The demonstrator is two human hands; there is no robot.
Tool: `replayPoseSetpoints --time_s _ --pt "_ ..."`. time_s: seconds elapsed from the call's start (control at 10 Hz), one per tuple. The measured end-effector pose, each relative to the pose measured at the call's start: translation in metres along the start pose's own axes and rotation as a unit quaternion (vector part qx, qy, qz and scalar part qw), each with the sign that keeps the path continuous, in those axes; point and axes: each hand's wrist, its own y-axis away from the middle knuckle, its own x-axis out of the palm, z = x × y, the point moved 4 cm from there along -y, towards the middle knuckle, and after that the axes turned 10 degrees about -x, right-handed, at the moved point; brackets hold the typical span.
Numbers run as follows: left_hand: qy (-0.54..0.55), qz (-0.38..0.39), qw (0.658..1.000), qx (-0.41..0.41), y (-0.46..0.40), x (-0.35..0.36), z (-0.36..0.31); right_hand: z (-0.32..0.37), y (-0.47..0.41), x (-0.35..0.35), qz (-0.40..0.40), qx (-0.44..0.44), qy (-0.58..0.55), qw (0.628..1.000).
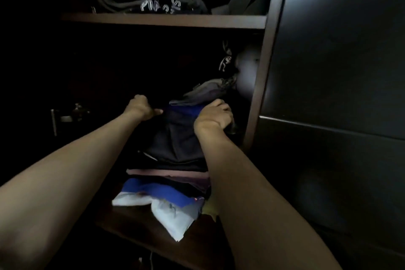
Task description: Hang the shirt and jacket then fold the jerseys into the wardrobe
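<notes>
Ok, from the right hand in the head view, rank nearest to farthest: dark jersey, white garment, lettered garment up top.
1. dark jersey: gripped by the right hand, top of the pile.
2. white garment: bottom of the pile, front.
3. lettered garment: upper shelf, to the left.

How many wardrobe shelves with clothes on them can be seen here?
2. The upper shelf carries dark garments, one with pale lettering. The lower shelf holds the folded stack that both hands reach over. The dark interior may hide others.
</notes>
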Motion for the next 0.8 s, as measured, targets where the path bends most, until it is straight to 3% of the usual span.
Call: replayPoseSetpoints --time_s 0.1,0.2,0.3,0.4,0.5,0.6,0.8 --pt "-0.095 -0.033 0.995 0.006 0.007 0.037 0.011 0.009 0.004 0.042 0.047 -0.061 0.106 0.991" --pt "-0.096 -0.017 0.992 0.082 0.016 0.07 0.022 0.017 0.026 0.067 -0.002 -0.199 0.124 0.972" --pt "-0.105 0.031 0.984 0.137 0.034 0.097 0.033 0.011 0.044 0.09 0.024 -0.264 0.127 0.956" --pt "-0.175 0.107 0.971 0.126 0.035 0.101 0.034 0.005 0.039 0.098 0.119 -0.225 0.152 0.955" --pt "-0.208 0.101 0.964 0.129 0.044 0.079 0.023 0.02 0.045 0.075 0.125 -0.22 0.176 0.951" --pt "-0.181 0.016 0.97 0.159 0.074 0.051 0.027 0.036 0.077 0.047 0.081 -0.276 0.138 0.948" --pt "-0.129 -0.047 0.981 0.139 0.162 0.015 0.064 0.008 0.178 -0.002 0.033 -0.406 -0.014 0.913"
